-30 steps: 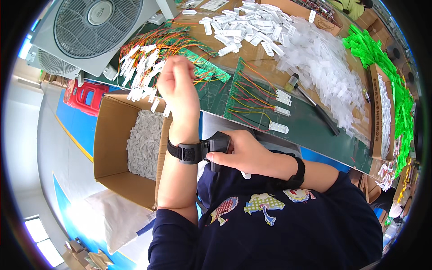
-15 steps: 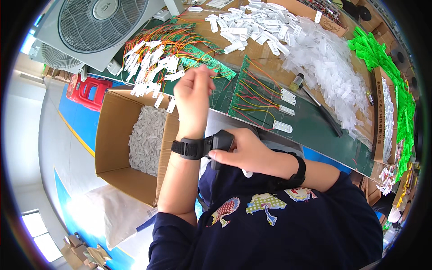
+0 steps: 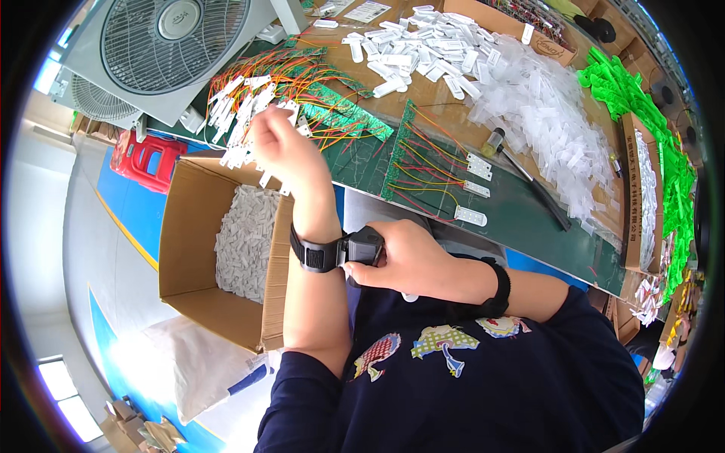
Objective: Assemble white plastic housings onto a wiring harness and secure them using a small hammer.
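Observation:
My right hand is closed round a black box-shaped device, its thumb on the near side. This device sits on a black strap worn round my left wrist. My left hand is raised with its fingers curled into a loose fist, and nothing shows in it. Behind that hand lie white plastic pieces on red and yellow wires, joined to green circuit boards. A separate green board has wires running to white lamp pieces right of my hands.
A cardboard box of small white parts stands left of the table. Loose white casings and clear plastic pieces are heaped at the back. A black-handled tool lies on the green mat. A box fan stands far left.
My left hand has tilted and swung left, over the wired white pieces. My right hand keeps its hold on the wrist device and has shifted slightly left and down with it.

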Demonstrator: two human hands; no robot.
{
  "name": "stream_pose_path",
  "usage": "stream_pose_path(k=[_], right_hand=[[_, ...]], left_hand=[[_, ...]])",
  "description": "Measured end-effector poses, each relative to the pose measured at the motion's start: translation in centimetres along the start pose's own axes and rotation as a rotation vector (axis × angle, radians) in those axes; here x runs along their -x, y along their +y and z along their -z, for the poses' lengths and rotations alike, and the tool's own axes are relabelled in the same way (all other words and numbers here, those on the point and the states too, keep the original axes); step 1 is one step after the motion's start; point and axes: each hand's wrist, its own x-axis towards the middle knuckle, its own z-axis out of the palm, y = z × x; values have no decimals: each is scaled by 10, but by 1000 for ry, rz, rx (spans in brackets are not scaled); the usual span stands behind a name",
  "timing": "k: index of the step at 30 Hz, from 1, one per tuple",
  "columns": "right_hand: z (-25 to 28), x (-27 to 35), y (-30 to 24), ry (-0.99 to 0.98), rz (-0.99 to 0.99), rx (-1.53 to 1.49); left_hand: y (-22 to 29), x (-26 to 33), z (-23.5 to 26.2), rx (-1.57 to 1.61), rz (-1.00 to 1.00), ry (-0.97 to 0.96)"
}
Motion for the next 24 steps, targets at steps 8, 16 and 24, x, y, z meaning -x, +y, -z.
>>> stream_pose_path(k=[8, 16, 24], right_hand=[[-2, -2, -2, -56, 10, -122], [4, -4, -4, -102, -50, -142], [4, 1, -11, -89, -67, -64]], left_hand=[[5, -2, -5, -88, 88, -290], [-2, -9, 11, 1094, 881, -513], [13, 14, -10, 112, 52, -260]])
